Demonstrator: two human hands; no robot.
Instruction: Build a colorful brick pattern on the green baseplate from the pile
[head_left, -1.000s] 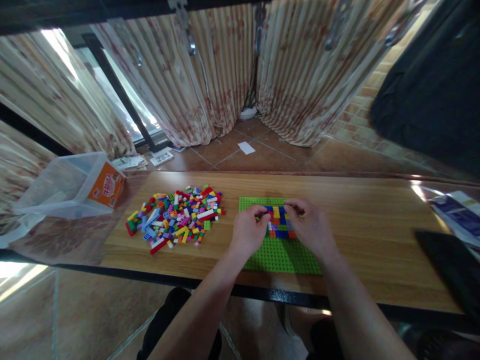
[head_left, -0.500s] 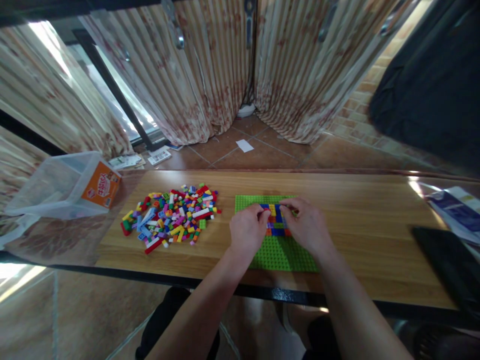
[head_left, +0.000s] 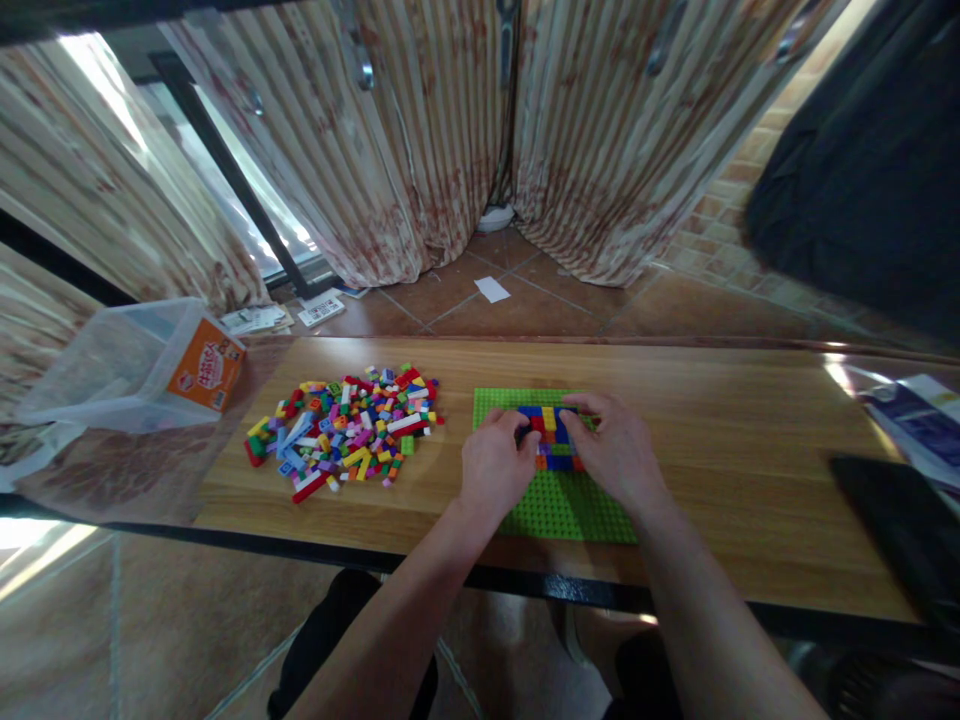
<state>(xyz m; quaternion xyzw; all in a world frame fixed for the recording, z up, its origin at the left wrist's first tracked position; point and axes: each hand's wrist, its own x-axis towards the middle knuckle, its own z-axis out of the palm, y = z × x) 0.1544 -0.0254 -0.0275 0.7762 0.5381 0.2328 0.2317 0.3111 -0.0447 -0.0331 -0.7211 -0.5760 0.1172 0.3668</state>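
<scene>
A green baseplate (head_left: pixel 555 510) lies on the wooden table (head_left: pixel 720 440) in front of me. A patch of coloured bricks (head_left: pixel 550 420) is built on its far half. My left hand (head_left: pixel 495 465) rests at the patch's left edge, fingers curled and pinched on its bricks. My right hand (head_left: pixel 616 450) sits on the patch's right side, fingers bent down onto the bricks. What each fingertip presses or holds is hidden between the hands. A heap of loose coloured bricks (head_left: pixel 349 430) lies to the left of the baseplate.
A clear plastic tub (head_left: pixel 112 365) with an orange label lies at the table's left end. A dark flat object (head_left: pixel 900 530) and printed papers (head_left: pixel 915 425) sit at the right end. Curtains (head_left: pixel 450 140) hang behind the table, above a tiled floor.
Both hands have stayed on the brick patch, shifting slightly lower and closer together over it. My view has moved a little.
</scene>
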